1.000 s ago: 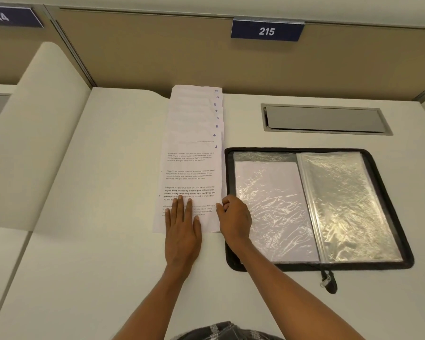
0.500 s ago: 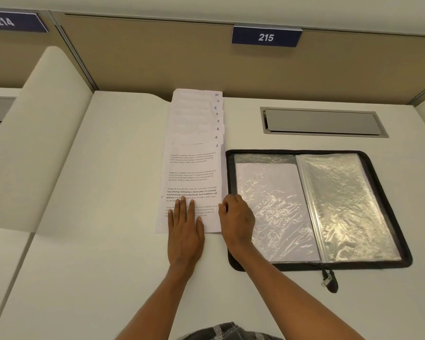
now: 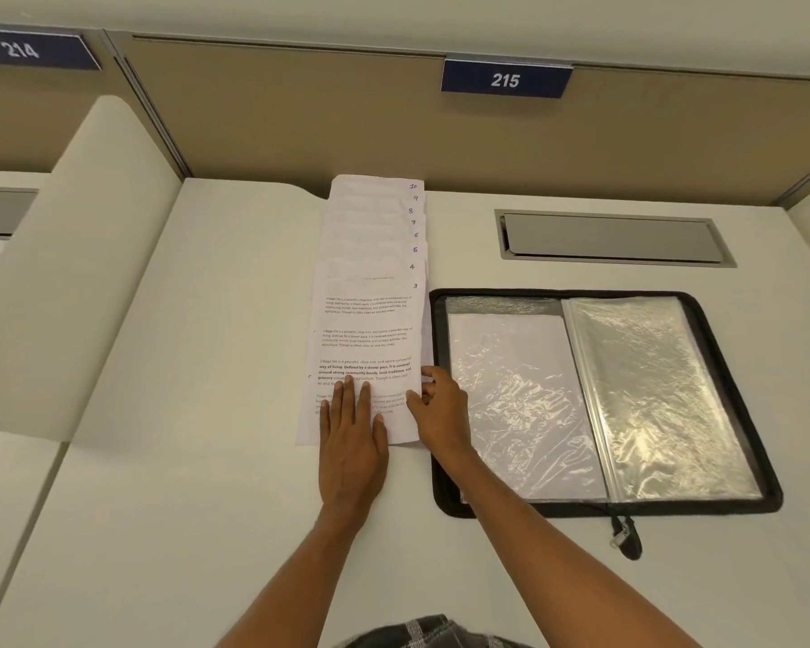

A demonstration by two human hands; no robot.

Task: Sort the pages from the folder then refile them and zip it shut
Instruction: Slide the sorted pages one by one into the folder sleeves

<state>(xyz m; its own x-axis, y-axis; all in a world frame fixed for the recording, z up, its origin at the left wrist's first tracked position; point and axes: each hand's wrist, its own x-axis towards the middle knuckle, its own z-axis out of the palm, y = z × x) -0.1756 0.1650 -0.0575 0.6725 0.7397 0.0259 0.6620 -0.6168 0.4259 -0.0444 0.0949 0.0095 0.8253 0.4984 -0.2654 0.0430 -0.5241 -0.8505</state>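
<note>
**Pinching the pages (image 3: 370, 320) with the right hand (image 3: 440, 413), pressing flat with the left hand (image 3: 354, 441)**

Gripping the right edge of the top sheet between thumb and curled fingertips, just below picture centre. Pressing down the near end of the fan with straight, close-set fingers, with the palm past the paper's lower edge and onto the desk (image 3: 183, 507).

Up the middle of the frame now: overlapped sheets, handwritten numbers 3 through 10 stepping up the right corners, reaching the foot of the tan partition (image 3: 300, 123).

Over to the right: finding the folder (image 3: 697, 507) open and flat, with its black zip border almost edge to edge with the pages and the right wrist crossing its lower-left corner. Spotting a white sheet (image 3: 510, 390) inside the left clear sleeve, and the zip pull (image 3: 624, 537) hanging off the bottom edge.

Above the folder, well apart from it, set into the desk: grey hatch (image 3: 613, 238).

For room, seeing broad white desk left of the pages as far as the curved divider (image 3: 66, 273), plus more along the bottom of the frame either side of the forearms.
</note>
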